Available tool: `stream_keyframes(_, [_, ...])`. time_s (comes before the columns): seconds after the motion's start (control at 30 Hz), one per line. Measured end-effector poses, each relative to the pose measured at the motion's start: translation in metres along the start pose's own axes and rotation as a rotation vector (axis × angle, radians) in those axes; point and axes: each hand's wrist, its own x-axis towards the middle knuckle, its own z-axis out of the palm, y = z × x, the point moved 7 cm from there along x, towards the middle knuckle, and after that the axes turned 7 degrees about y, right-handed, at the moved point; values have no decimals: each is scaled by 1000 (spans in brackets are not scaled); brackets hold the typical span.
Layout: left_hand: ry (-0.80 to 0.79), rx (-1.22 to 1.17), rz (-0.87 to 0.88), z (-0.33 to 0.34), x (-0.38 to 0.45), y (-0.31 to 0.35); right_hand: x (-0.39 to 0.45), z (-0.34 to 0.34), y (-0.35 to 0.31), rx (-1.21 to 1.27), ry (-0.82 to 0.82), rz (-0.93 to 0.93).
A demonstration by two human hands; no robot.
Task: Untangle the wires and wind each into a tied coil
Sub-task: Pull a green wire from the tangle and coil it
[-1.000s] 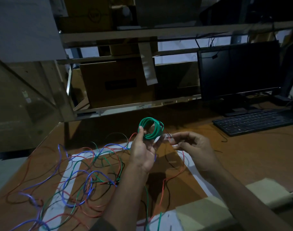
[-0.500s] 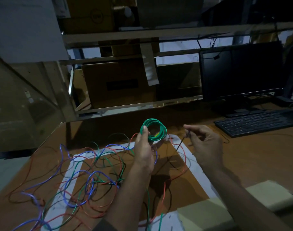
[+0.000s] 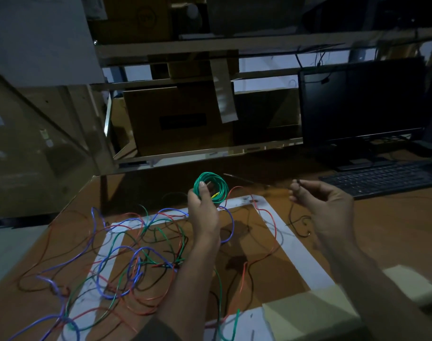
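Note:
My left hand point(image 3: 203, 207) holds up a small green wire coil point(image 3: 216, 184) above the table, thumb laid across its loops. A spot of yellow shows inside the coil. My right hand point(image 3: 325, 205) is raised to the right and pinches the end of a thin black wire point(image 3: 292, 217) that hangs down and curls onto the wood. A tangle of blue, red, green and black wires point(image 3: 136, 257) sprawls over the table at the lower left, partly under my left forearm.
White tape point(image 3: 296, 244) marks a rectangle on the brown table. A black keyboard point(image 3: 382, 179) and a monitor point(image 3: 360, 99) stand at the right rear. Cardboard boxes point(image 3: 175, 119) sit behind a low shelf rail. A pale foam pad point(image 3: 308, 318) lies at the front edge.
My right hand has pulled away from the coil to the right and upward, drawing the black wire out. My left hand keeps the green coil in about the same spot.

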Motion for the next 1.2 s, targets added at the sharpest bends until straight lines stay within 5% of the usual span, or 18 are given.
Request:
stream_keyframes(0.57, [86, 89, -26, -9, 5, -11, -25, 1, -7, 86, 18, 10])
stream_keyframes(0.77, [56, 175, 53, -8, 0, -7, -42, 17, 1, 10, -103, 54])
stream_keyframes(1.2, [-86, 209, 171, 7, -8, -4, -51, 32, 4, -57, -50, 33])
